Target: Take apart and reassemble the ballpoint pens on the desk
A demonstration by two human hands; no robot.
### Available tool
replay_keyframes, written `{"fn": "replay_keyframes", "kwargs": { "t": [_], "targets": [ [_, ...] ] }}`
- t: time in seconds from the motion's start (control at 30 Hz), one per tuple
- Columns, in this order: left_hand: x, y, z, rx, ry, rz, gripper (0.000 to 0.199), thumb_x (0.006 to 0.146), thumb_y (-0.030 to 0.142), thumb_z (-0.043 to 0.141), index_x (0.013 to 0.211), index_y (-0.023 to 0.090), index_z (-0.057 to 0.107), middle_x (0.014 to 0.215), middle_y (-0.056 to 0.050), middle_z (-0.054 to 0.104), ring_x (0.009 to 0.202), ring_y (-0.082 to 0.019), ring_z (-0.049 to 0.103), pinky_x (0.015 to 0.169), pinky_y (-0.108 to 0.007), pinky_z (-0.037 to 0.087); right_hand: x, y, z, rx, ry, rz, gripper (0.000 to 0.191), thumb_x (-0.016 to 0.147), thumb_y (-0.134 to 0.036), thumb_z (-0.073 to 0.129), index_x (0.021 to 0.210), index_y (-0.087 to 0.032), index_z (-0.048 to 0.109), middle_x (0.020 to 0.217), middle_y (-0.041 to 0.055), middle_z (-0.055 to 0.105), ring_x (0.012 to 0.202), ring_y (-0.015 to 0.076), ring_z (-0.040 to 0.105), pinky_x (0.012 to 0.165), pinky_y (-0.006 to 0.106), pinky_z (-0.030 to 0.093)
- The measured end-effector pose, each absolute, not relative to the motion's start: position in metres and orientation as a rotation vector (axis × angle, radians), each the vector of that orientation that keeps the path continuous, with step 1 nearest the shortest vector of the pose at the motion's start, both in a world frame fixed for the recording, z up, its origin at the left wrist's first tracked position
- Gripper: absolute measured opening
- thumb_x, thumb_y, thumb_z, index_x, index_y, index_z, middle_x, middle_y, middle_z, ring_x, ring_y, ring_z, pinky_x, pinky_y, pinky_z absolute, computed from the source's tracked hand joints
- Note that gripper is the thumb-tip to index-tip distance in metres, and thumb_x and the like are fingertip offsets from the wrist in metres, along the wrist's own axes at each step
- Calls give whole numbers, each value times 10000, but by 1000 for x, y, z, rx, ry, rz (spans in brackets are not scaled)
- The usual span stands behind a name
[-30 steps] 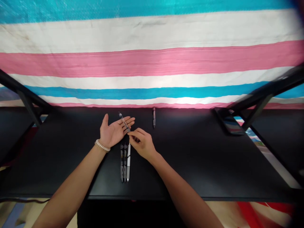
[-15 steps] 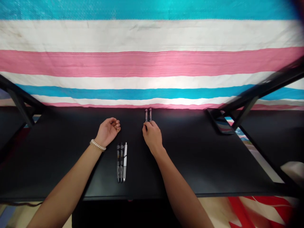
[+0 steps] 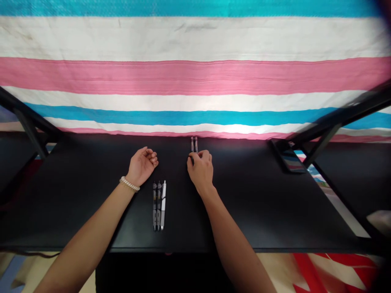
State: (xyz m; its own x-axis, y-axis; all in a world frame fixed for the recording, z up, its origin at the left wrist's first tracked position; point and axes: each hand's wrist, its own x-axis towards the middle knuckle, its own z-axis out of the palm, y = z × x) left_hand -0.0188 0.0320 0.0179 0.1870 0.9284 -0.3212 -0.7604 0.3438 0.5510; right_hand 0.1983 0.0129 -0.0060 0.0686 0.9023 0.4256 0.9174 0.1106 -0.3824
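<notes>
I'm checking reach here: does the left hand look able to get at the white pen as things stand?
Probably yes: the left hand appears empty and near, and nothing covers the white pen, though two dark pens lie along its left side.

On the worktop (image 3: 259,211), two pens (image 3: 196,144) lie side by side, pointing away from the person, just beyond the right-hand fingers (image 3: 205,155), which hide their near ends. The left-hand fingers (image 3: 153,158) are off to the left of these, apart from the pair. Nearer the person than both sets of fingers, and to the left of the right-hand ones, I see three more pens (image 3: 159,205) in a close row. A phone (image 3: 292,159) is well to the right of the right-hand fingers, by the worktop's edge. Behind everything, beyond the fingers, a sheet (image 3: 195,77) spans the worktop's far side.
</notes>
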Motion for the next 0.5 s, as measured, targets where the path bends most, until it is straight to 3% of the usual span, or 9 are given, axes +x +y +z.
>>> {"fn": "replay_keyframes", "kwargs": {
  "t": [0.17, 0.5],
  "targets": [
    [-19, 33, 15, 314, 673, 1213, 151, 805, 240, 619, 697, 139, 588, 685, -21, 522, 583, -101, 503, 573, -231, 441, 198, 14, -9, -1777, -1756, -21, 300, 919, -256, 511, 1122, -177, 718, 1182, 182, 507, 952, 277, 503, 819, 439, 487],
    [-17, 31, 17, 336, 691, 1220, 129, 792, 214, 633, 691, 145, 592, 682, -19, 521, 575, -97, 497, 567, -227, 441, 198, 16, -13, -1718, -1762, 79, 328, 913, -238, 480, 1126, -147, 712, 1106, 174, 518, 937, 262, 530, 844, 443, 511]
  ]
}}
